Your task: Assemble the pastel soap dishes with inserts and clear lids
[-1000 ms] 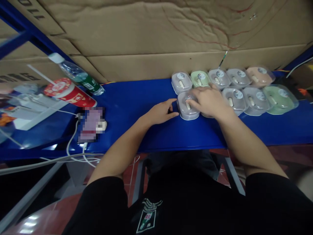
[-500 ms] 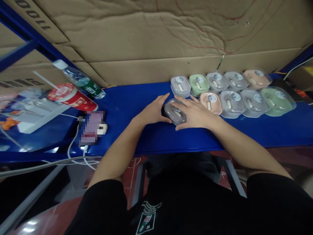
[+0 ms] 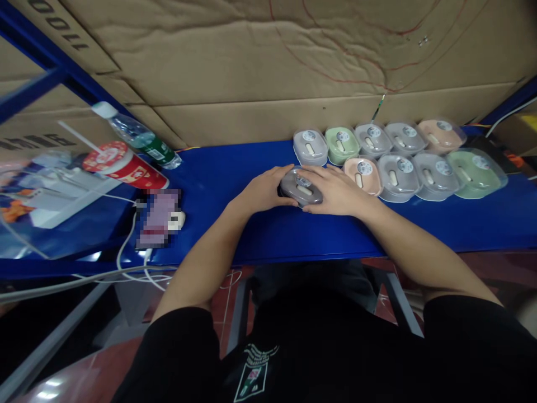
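Observation:
Between my two hands is a grey lidded box (image 3: 305, 193) with a clear cover, a round sticker and a pale oblong piece on top. My left hand (image 3: 268, 189) grips its left side, thumb at the near edge. From the right, my right hand (image 3: 333, 189) wraps round it, fingers over the far edge and thumb in front. Just right of my right hand stands a peach box (image 3: 364, 176) of the same kind. Behind my hands are a grey box (image 3: 309, 148) and a green box (image 3: 342, 146). The underside of the held box is hidden.
More grey, peach and green boxes (image 3: 398, 178) stand in two rows at the right of the blue table (image 3: 260, 240). On the left are a red cup (image 3: 130, 168) with a straw, a bottle (image 3: 146, 143), a blurred-out purple item (image 3: 159, 218) and white cables. Cardboard (image 3: 235, 67) stands behind.
Both hands have closed in on the grey box, the right hand's spread fingers drawing together. The box has turned slightly, its near end shifting right and up.

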Tool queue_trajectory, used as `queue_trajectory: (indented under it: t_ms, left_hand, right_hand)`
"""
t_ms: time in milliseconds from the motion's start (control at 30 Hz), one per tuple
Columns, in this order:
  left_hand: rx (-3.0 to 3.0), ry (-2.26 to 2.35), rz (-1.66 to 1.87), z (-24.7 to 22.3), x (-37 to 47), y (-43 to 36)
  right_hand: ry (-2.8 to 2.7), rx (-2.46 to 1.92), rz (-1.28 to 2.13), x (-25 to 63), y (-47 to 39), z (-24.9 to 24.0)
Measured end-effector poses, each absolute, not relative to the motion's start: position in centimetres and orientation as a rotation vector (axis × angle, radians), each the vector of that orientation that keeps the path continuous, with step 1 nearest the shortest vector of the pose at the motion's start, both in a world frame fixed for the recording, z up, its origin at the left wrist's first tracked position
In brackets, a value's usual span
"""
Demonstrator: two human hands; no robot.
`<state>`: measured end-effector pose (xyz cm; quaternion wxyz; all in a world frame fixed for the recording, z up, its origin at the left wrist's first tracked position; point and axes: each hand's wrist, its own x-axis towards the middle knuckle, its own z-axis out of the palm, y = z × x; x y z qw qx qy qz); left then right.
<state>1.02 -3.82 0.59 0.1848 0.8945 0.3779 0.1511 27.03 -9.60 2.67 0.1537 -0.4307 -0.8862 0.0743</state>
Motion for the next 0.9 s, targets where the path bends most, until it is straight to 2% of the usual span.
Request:
queue_trajectory:
  t_ms: [367,667,900]
  left_hand:
    - [2.538,1.057,0.497,-0.1,0.8,-3.6]
    - [2.593,0.915,0.887,0.4,0.7,-3.4]
    - [2.567,1.197,1.091,0.7,1.3,-4.1]
  right_hand:
    - [-2.494,-1.157,0.262,27.5,-8.7,1.5]
    - [-2.186,-1.092,0.196,27.8,-8.9,2.6]
    - [-2.069,-1.023,0.270,28.2,-8.8,2.2]
